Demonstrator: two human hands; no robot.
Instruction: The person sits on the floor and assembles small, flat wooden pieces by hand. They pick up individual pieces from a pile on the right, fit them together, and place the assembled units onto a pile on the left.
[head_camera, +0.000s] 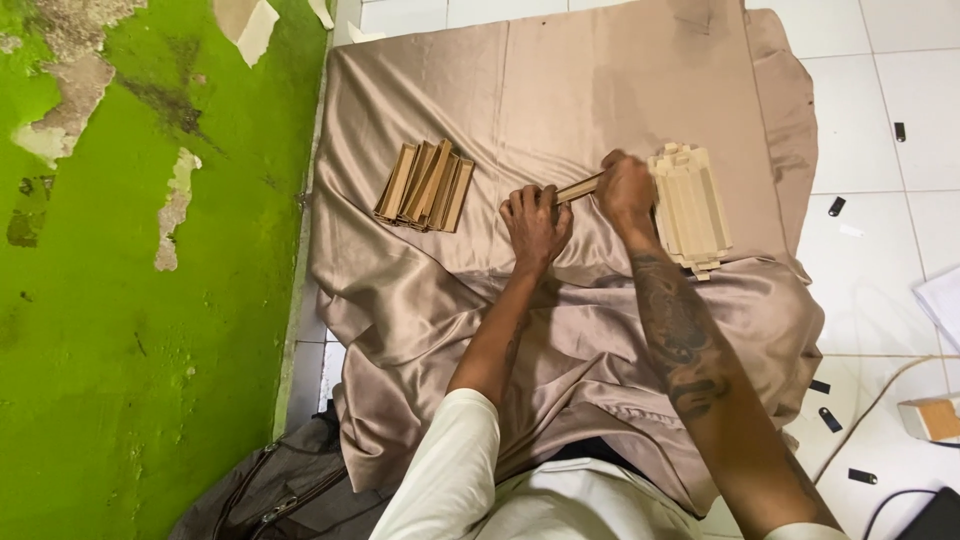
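Observation:
My left hand and my right hand both grip one narrow tan cardboard strip, which runs between them above a shiny beige cloth spread on the floor. Just right of my right hand lies a stack of pale flat cardboard pieces. To the left of my left hand sits a bunch of browner folded cardboard pieces, standing on edge and apart from both hands.
A green wall with peeling paint runs along the left. White floor tiles on the right carry small black clips, a cable and a small box. A dark bag lies at the lower left.

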